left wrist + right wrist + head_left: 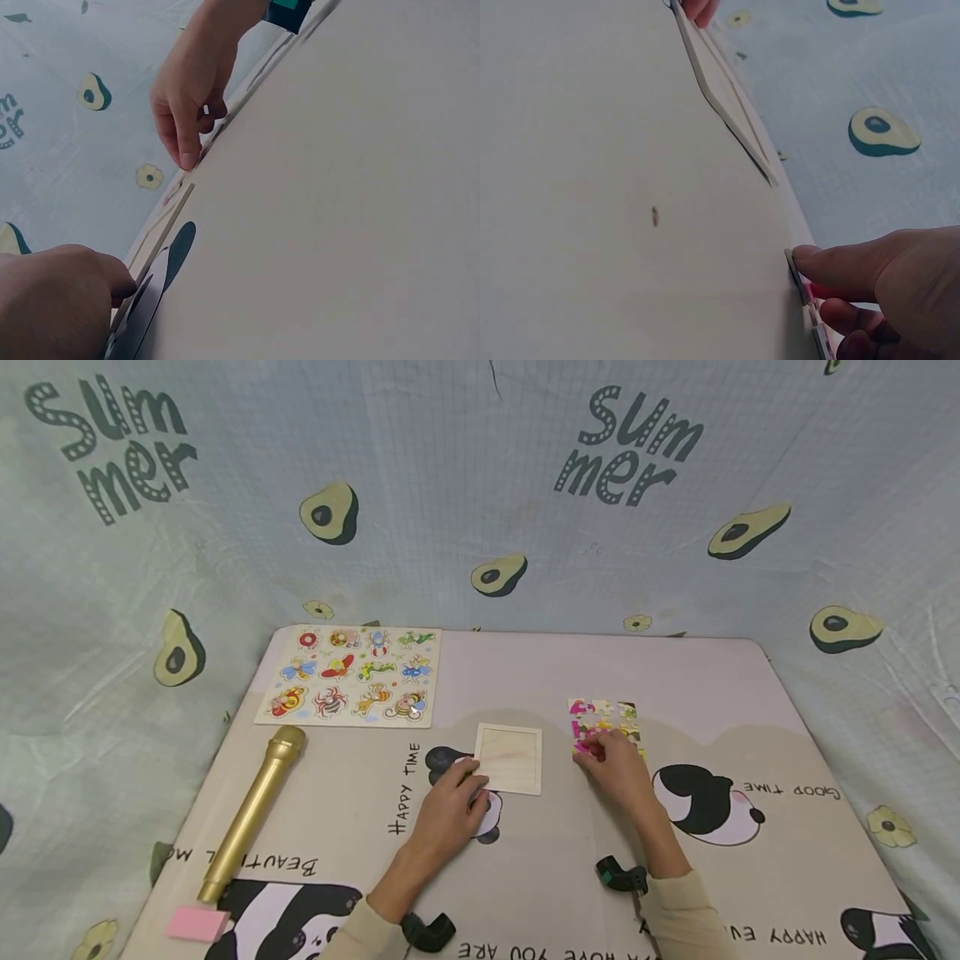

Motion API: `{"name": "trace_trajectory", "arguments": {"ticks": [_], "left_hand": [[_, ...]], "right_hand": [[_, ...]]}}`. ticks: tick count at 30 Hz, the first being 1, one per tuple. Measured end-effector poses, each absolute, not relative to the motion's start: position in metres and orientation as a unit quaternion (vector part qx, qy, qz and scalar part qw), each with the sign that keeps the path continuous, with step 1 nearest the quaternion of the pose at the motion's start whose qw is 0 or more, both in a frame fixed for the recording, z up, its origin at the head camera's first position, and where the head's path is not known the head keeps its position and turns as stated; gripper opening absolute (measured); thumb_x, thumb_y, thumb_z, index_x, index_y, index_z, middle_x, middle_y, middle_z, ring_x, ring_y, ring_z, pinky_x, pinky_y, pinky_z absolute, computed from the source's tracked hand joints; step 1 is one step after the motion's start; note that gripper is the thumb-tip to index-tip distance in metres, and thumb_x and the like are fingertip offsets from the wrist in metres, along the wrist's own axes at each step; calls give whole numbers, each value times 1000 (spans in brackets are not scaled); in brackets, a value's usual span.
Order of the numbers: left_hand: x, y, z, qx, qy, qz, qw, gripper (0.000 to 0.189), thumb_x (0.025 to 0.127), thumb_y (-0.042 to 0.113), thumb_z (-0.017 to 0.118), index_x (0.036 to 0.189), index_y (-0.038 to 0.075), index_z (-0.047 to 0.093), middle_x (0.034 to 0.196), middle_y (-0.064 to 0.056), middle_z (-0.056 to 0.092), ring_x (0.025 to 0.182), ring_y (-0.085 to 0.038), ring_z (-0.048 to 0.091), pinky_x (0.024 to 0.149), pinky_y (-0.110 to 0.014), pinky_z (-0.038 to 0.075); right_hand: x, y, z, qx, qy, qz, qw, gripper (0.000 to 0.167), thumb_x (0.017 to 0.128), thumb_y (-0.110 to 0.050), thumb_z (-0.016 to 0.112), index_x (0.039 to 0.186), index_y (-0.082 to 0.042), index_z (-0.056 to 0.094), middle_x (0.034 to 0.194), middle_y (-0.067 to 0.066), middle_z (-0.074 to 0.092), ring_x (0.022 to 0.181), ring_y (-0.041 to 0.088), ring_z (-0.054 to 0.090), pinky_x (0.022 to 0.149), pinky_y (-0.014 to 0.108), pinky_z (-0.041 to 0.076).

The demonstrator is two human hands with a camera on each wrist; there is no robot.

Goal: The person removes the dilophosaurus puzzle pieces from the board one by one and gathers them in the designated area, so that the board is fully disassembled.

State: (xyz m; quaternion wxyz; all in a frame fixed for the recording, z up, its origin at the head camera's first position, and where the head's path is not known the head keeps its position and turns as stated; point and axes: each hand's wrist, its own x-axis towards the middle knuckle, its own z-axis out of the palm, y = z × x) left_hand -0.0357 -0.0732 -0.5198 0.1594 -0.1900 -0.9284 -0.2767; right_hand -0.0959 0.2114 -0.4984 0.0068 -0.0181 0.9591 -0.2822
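Observation:
A shallow square wooden puzzle tray [508, 760] with a raised rim lies bare near the middle of the table. My left hand [447, 810] rests at its lower left corner, fingertips touching the rim. To the right, colourful jigsaw pieces [602, 713] in pink, green and yellow lie grouped in a block. My right hand [617, 768] is at the near left part of this block, thumb and index finger pinching a puzzle piece [798, 279] at its edge. The hand covers part of the block, and the wrist view shows the pieces only edge-on.
A wooden board with insect pictures [345, 677] lies at the back left. In front of it are a gold microphone-shaped tube [251, 814] and a pink block [197, 924]. Dark curved devices [429, 933] sit by the wrists. Printed curtains enclose the table [705, 681].

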Motion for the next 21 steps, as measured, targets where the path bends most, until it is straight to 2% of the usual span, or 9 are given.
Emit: {"name": "trace_trajectory", "arguments": {"ticks": [8,13,17,21], "left_hand": [[-36,-74,-521,-189,-928,-281,158,18,90,16,73,104,6,76,125,-10,66,124,-27,63,103,-40,54],[-36,-74,-523,-189,-927,-284,157,17,90,17,72,104,7,76,126,-11,65,126,-28,62,105,-41,52],[-38,-74,-522,-196,-918,-292,182,16,90,14,71,104,6,76,126,-12,65,126,-29,62,104,-41,53],[-45,-73,-512,-204,-910,-283,223,17,91,13,69,105,6,76,123,-12,67,118,-26,65,99,-39,56]], "right_hand": [[-97,210,-498,-11,959,-283,8,37,89,-27,76,109,3,69,93,14,59,81,23,53,68,31,45],[-96,208,-498,-19,957,-288,-12,36,91,-29,74,109,2,70,94,14,60,81,23,54,70,31,47],[-97,207,-492,-32,953,-298,-37,33,92,-29,71,107,1,71,92,13,60,79,22,55,67,31,46],[-100,202,-480,-43,945,-320,-60,30,93,-26,71,106,0,71,91,12,61,76,21,54,65,29,44]]}}
